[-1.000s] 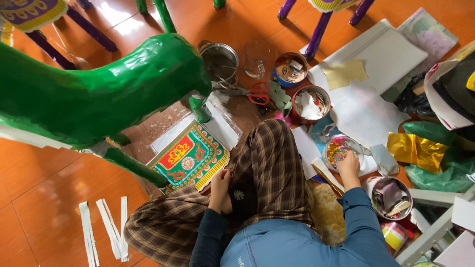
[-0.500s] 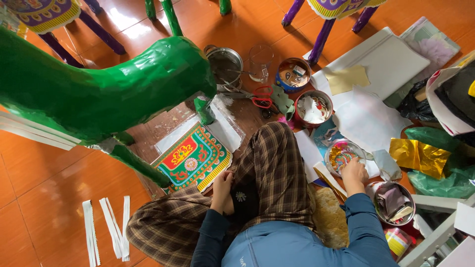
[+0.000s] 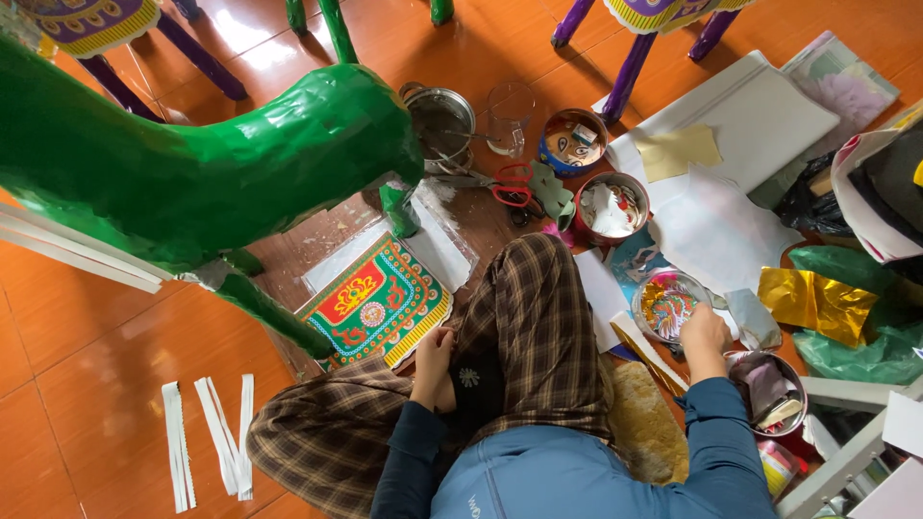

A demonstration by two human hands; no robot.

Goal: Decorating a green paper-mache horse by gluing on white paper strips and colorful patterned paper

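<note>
Seated on the orange tiled floor [image 3: 87,404], the person worked beside a green papier-mâché figure [image 3: 192,173].

Compared with a second before, the view had drifted only slightly. The left hand [image 3: 433,358] had stayed curled at the edge of the ornate green-and-red printed sheet [image 3: 377,306], its grip too hidden to judge. The right hand [image 3: 705,336] had kept resting, loosely closed, on the rim of a round tin of coloured cut-outs [image 3: 665,304] (gold foil [image 3: 815,302] lay just beyond), holding nothing visible.
</note>
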